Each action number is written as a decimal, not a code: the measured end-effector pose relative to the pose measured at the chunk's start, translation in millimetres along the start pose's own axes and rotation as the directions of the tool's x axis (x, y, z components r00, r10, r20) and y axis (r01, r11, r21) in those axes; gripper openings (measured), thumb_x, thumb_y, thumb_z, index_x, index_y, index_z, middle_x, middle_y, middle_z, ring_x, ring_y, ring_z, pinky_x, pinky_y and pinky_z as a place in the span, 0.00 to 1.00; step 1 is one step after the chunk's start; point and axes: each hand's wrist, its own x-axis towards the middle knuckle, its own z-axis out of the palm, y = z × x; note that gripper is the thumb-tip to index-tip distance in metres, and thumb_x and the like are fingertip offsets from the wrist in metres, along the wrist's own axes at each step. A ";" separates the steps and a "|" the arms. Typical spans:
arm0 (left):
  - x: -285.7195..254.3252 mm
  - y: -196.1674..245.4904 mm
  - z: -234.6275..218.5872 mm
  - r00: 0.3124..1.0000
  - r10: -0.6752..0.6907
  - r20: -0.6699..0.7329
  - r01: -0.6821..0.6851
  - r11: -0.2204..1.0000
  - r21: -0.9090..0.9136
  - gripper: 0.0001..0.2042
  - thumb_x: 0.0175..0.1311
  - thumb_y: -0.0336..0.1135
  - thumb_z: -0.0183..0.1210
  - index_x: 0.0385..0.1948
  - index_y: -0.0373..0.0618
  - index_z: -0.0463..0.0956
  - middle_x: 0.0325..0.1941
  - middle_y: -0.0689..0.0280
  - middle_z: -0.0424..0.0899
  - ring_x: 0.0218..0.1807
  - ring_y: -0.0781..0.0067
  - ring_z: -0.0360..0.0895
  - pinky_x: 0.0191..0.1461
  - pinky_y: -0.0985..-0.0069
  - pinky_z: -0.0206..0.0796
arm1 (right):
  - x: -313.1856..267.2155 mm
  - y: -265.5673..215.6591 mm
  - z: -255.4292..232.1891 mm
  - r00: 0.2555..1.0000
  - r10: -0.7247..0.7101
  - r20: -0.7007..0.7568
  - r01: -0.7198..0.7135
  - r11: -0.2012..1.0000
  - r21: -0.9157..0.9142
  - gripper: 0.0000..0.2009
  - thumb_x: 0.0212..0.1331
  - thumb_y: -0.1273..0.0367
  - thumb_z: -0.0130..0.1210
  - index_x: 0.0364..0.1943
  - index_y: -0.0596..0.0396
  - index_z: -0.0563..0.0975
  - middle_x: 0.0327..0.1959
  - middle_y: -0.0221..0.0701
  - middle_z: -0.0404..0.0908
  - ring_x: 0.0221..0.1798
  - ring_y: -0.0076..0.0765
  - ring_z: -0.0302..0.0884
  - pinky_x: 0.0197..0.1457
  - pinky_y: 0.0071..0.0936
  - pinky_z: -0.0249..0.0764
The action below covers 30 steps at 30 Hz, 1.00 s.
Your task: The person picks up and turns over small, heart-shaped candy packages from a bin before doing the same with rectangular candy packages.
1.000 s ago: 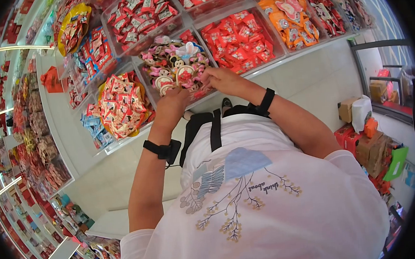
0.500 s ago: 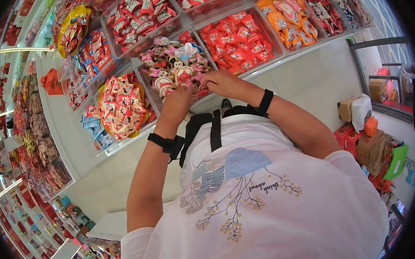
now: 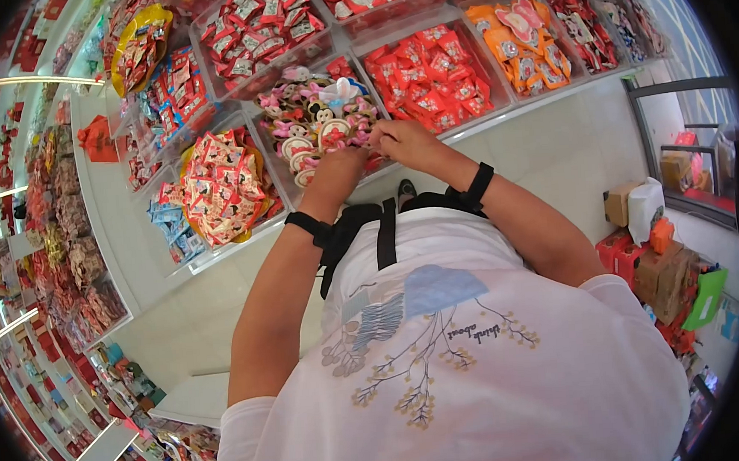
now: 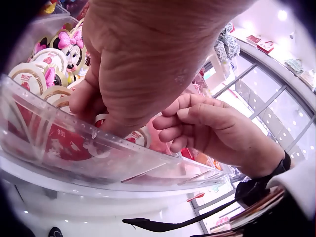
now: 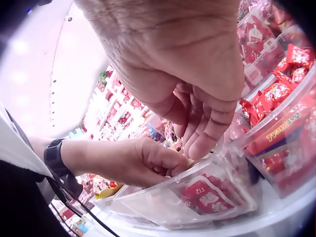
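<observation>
Evidently mid-sort: left hand [image 3: 337,166] and right hand [image 3: 404,141] both sat inside clear plastic bin [image 4: 98,163] of round pink cartoon-mouse sweets [image 3: 315,119], fingers curled among packets; exact pinch hidden. Judged: nothing lifted out yet, most sweets untouched.

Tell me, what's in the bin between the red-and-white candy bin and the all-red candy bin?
In the head view, a clear bin of round cartoon-mouse sweets; both hands reach into it.
</observation>
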 end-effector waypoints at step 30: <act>-200.8 -81.1 -133.4 0.751 -0.576 -0.322 0.569 0.812 -0.126 0.11 0.64 0.34 0.66 0.42 0.38 0.78 0.37 0.60 0.81 0.34 0.66 0.79 0.38 0.70 0.73 | 20.5 -67.1 32.9 0.954 0.300 0.009 -0.297 0.936 0.188 0.09 0.71 0.71 0.48 0.49 0.56 0.77 0.44 0.32 0.83 0.40 0.24 0.83 0.40 0.25 0.82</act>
